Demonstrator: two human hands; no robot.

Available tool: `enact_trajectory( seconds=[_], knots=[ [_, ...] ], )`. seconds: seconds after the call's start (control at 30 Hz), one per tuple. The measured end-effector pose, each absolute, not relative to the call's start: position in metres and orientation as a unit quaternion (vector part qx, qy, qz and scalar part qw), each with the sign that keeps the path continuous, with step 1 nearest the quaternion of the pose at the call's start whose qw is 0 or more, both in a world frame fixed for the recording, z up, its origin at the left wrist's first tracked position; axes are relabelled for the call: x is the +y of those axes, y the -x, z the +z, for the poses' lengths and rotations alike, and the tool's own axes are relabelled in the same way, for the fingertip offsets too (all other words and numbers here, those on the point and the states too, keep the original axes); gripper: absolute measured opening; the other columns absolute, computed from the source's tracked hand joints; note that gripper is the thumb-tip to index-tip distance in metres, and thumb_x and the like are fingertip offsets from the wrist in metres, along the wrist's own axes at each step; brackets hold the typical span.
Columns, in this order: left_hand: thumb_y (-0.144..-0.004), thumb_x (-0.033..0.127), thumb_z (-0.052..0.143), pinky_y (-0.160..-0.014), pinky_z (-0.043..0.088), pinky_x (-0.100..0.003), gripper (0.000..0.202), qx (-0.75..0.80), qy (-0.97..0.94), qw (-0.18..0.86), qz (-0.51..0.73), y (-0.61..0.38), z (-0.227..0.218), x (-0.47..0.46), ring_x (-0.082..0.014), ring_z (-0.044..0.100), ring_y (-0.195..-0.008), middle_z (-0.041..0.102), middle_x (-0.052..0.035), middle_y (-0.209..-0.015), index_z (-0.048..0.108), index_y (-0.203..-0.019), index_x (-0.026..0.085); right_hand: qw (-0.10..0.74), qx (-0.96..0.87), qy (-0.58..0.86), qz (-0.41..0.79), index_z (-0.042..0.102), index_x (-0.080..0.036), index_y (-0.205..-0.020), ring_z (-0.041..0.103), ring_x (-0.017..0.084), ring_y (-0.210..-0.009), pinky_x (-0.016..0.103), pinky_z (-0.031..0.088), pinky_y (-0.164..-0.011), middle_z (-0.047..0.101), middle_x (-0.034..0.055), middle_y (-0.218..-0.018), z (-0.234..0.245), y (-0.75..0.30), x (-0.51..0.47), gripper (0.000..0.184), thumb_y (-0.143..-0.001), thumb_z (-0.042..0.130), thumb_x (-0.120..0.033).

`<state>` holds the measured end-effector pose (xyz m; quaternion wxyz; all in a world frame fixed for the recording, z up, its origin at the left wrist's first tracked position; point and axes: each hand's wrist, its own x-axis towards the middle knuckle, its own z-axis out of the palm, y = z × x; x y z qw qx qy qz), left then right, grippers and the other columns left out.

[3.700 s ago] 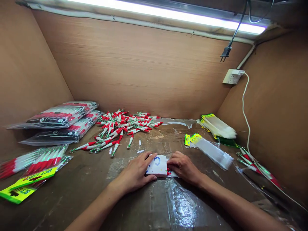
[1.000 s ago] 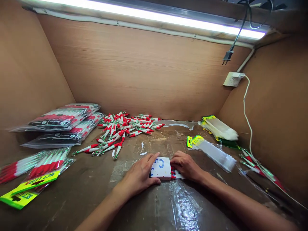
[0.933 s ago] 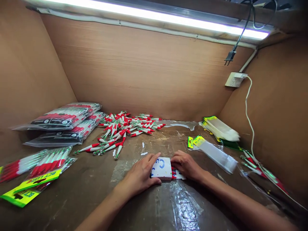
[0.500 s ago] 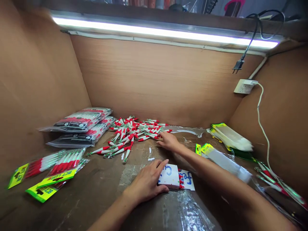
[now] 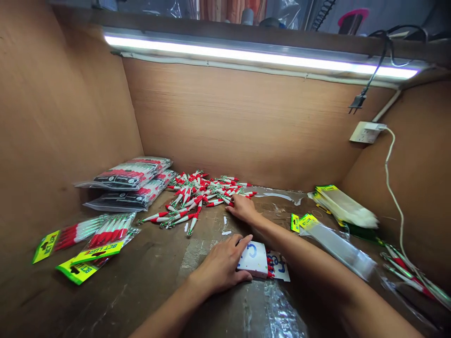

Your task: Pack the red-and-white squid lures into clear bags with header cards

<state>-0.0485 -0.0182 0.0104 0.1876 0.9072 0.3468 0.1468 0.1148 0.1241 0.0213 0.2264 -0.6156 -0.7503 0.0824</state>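
My left hand (image 5: 225,263) holds the left end of a white card sleeve (image 5: 256,257) with blue lettering, thumb on the near side and fingers on the far side. Red tips of lures (image 5: 270,265) poke out of its right end, over a white card (image 5: 281,267) with blue writing. At the right edge of a loose pile of red and white squid-jig fishing lures (image 5: 190,199), my right hand (image 5: 243,207) has its fingers curled on a lure (image 5: 227,201), whose far part lies among the others.
Packed lures with yellow header cards (image 5: 95,251) lie at left, before stacked filled bags (image 5: 123,183). Clear header-card bags (image 5: 334,244) and another stack of bags (image 5: 345,204) lie right. More lures (image 5: 408,272) sit far right, near a white cord (image 5: 389,178). A black plug (image 5: 357,102) hangs above.
The whole view has shifted, so things appear farther right. My right hand's fingers have curled in more at the pile's edge. My left hand stays on the card sleeve.
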Motion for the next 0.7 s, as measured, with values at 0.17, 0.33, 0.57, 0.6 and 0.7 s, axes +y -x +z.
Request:
enact_trajectory(
  seconds=[0.17,0.33,0.57,0.6,0.7],
  knots=[
    [-0.072,0.046,0.079,-0.105,0.042,-0.044,0.095,0.346,-0.908,0.185,0.148,0.049,0.011,-0.018,-0.0325,0.053,-0.122,0.049,-0.0087,-0.138,0.029,-0.152,0.034,0.306,-0.718,0.599,0.18,0.067,-0.015,-0.097,0.061,0.027,-0.107,0.034,0.043,-0.088,0.071,0.0142,-0.108,0.031,-0.096,0.141,0.017,-0.091,0.059,-0.029],
    [-0.071,0.045,0.08,-0.105,0.042,-0.043,0.096,0.34,-0.91,0.18,0.153,0.049,0.01,-0.017,-0.0321,0.052,-0.122,0.05,-0.0085,-0.138,0.029,-0.152,0.033,0.413,-0.668,0.51,0.351,0.062,-0.017,-0.109,0.065,0.018,-0.089,0.029,0.051,-0.075,0.071,0.0083,-0.103,0.051,-0.096,0.151,0.028,-0.099,0.046,-0.039],
    [-0.073,0.044,0.079,-0.104,0.043,-0.043,0.093,0.339,-0.91,0.178,0.157,0.05,0.01,-0.018,-0.0322,0.054,-0.121,0.049,-0.0091,-0.139,0.03,-0.152,0.034,0.459,-0.593,0.392,0.534,0.063,-0.02,-0.112,0.064,0.013,-0.074,0.025,0.053,-0.067,0.07,0.0079,-0.103,0.051,-0.168,0.084,0.035,-0.095,0.055,-0.049],
    [-0.074,0.044,0.078,-0.104,0.043,-0.043,0.092,0.339,-0.91,0.178,0.157,0.05,0.01,-0.018,-0.0322,0.054,-0.121,0.048,-0.0093,-0.14,0.03,-0.152,0.034,0.459,-0.583,0.388,0.547,0.064,-0.02,-0.114,0.063,0.012,-0.073,0.024,0.053,-0.067,0.069,0.0077,-0.103,0.049,-0.181,0.07,0.036,-0.094,0.056,-0.049],
    [-0.074,0.044,0.078,-0.105,0.043,-0.045,0.091,0.339,-0.911,0.178,0.153,0.05,0.009,-0.016,-0.0328,0.053,-0.123,0.047,-0.0098,-0.142,0.031,-0.152,0.034,0.456,-0.532,0.391,0.597,0.065,-0.02,-0.116,0.06,0.011,-0.071,0.023,0.051,-0.064,0.069,0.007,-0.102,0.034,-0.216,0.031,0.037,-0.091,0.063,-0.047]
  ],
)
